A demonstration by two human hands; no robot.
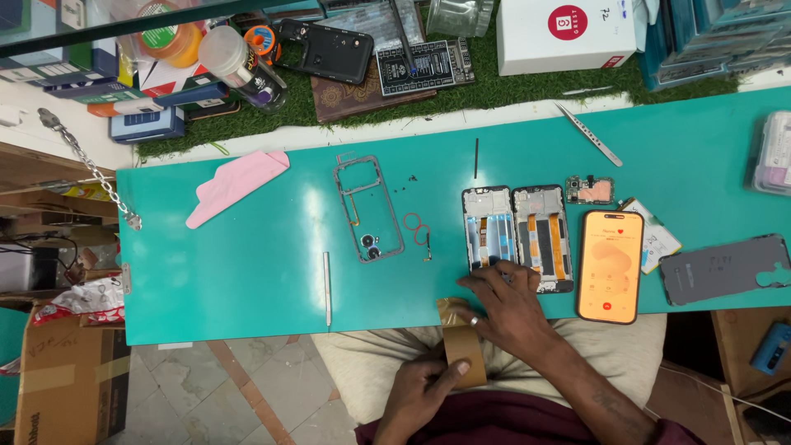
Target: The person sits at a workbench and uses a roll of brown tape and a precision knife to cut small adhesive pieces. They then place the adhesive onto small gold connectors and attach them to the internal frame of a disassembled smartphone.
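My left hand [420, 391] is over my lap, pinching the lower end of a brown tape strip [463, 350]. The strip runs up to the front edge of the teal mat [247, 272]. My right hand [504, 306] lies flat on that edge, fingers spread, covering the strip's upper end. Its fingertips touch the bottom of an opened phone frame [488, 224]. A second opened frame with orange flex cables [544, 235] lies right beside it.
A lit orange-screen phone [610, 265], a grey back cover [725, 268] and a small circuit board [590, 190] lie to the right. To the left are a camera frame [368, 208], a metal pry tool [327, 288] and a pink cloth [235, 185]. Tweezers [589, 134] rest farther back.
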